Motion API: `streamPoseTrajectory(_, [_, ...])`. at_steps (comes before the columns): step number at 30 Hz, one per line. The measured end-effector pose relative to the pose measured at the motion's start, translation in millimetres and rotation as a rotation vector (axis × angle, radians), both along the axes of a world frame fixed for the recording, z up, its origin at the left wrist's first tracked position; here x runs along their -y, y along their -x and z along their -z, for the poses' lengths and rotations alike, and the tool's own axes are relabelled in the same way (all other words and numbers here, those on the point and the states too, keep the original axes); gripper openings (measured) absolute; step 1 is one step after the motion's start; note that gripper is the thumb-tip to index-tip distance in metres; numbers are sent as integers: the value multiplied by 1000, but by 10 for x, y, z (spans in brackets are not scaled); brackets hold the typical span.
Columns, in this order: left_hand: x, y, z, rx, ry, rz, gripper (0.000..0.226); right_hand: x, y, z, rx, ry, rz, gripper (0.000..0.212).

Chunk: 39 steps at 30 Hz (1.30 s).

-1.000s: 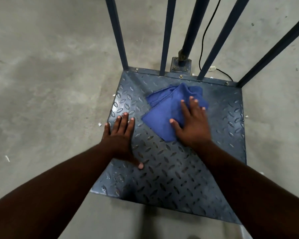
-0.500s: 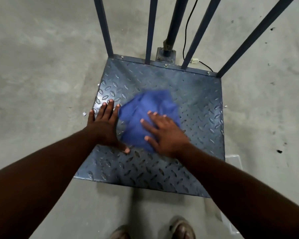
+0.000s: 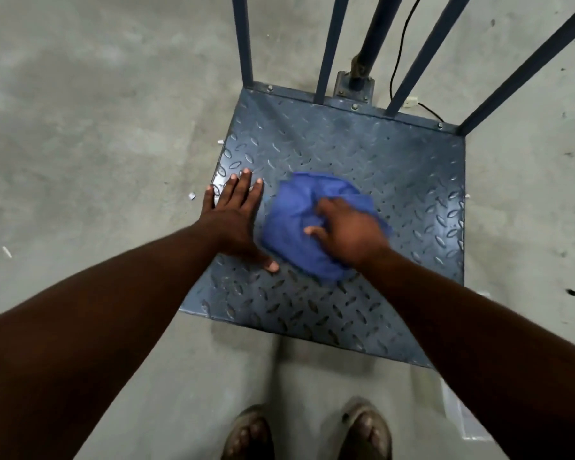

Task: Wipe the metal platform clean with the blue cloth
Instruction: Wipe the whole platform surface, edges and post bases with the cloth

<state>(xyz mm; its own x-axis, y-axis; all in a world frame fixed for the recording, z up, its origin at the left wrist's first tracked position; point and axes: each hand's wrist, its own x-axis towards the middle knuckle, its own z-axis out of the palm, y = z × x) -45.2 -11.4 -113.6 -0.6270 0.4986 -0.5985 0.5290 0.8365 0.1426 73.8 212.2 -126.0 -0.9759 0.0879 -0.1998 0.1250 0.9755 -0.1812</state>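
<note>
The metal platform is a blue-grey square of tread plate lying on the concrete floor. A bunched blue cloth lies near its middle. My right hand sits on top of the cloth with its fingers curled into the fabric, gripping it. My left hand rests flat on the plate by the left edge, fingers straight and spread, just left of the cloth.
Blue steel bars rise from the platform's far edge, with a dark pole and a black cable behind. Small white scraps lie on the floor to the left. My feet stand in front of the near edge.
My right hand has dragged the cloth from the far middle of the plate toward me, and its fingers have curled into the cloth. My left hand stays planted on the left side.
</note>
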Motion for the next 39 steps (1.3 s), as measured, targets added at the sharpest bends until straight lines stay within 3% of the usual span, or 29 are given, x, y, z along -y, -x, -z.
streamPoseTrajectory(3, [-43, 38, -40, 29, 65, 35, 185, -500, -206, 35, 52, -126, 263, 90])
streamPoseTrajectory(5, [-56, 96, -121, 61, 125, 82, 182, -229, -434, -115, 47, -40, 424, 73])
streamPoseTrajectory(8, [-18, 154, -247, 59, 157, 162, 177, 728, -742, -363, 153, 158, 200, 57])
streamPoseTrajectory(11, [83, 105, -250, -39, 96, 181, 155, 1615, -772, -316, 241, 177, -114, 65])
streamPoseTrajectory(14, [237, -14, -218, -77, 9, 204, 121, 2184, -537, -178, 134, 179, -234, 51])
streamPoseTrajectory(17, [319, -93, -201, -68, 5, 147, 107, 2296, -274, -183, 288, 185, -217, 29])
streamPoseTrajectory(19, [352, -89, -188, -59, 22, 154, 103, 2170, -346, -126, 236, 164, -315, 41])
streamPoseTrajectory(21, [377, -128, -166, -63, 42, 147, 101, 1877, -596, -41, 260, 140, -455, 72])
streamPoseTrajectory(24, [351, -133, -139, -90, 61, 145, 119, 1130, -941, -44, 276, 72, -476, 87])
streamPoseTrajectory(26, [338, -92, -154, -83, 70, 141, 131, 523, -1044, -73, 221, 25, -399, 93])
streamPoseTrajectory(28, [320, -92, -199, -75, 73, 135, 136, -96, -1104, -62, 251, 19, -191, 106])
streamPoseTrajectory(30, [272, -111, -234, -81, 75, 135, 139, -618, -1086, -170, 249, -6, 89, 106])
streamPoseTrajectory(32, [209, -128, -259, -100, 103, 132, 141, -973, -982, -386, 411, -15, 319, 103])
streamPoseTrajectory(34, [147, -139, -262, -130, 126, 107, 141, -1111, -891, -419, 418, -33, 399, 110])
streamPoseTrajectory(35, [78, -163, -259, -150, 143, 98, 135, -1097, -850, -436, 401, -58, 408, 113])
streamPoseTrajectory(37, [-73, -186, -227, -152, 149, 14, 103, -920, -767, -402, 414, -24, 501, 111])
streamPoseTrajectory(39, [-247, -221, -194, -174, 143, -44, 78, -737, -657, -386, 427, 84, 570, 92])
